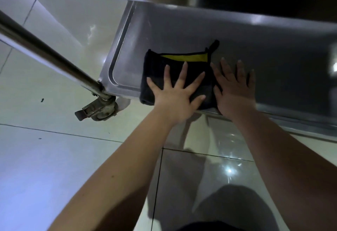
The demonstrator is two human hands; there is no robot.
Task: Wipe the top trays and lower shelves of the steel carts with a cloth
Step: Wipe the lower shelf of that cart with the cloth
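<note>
Both forearms reach down over the tiled floor (54, 157) to the lower shelf (255, 52) of a steel cart. Left hand (175, 92) lies flat, fingers spread, pressing the folded dark cloth (156, 66) (yellow strip showing at its far fold). Right hand (235, 88) is also flat and unclenched, its inner edge touching the cloth's right side, the rest on bare steel; neither hand grips anything. The cloth's near edge overhangs the shelf's front lip, so a pull toward the body could likely drag it onto the floor. Left of the cloth the raised rim (116, 52) and corner post (45, 52) close things off, with the caster (102, 110) just below, so knuckles could knock there. Open room is rightward and farther back, where the steel runs clear into shadow, 1 long sweep's worth.
</note>
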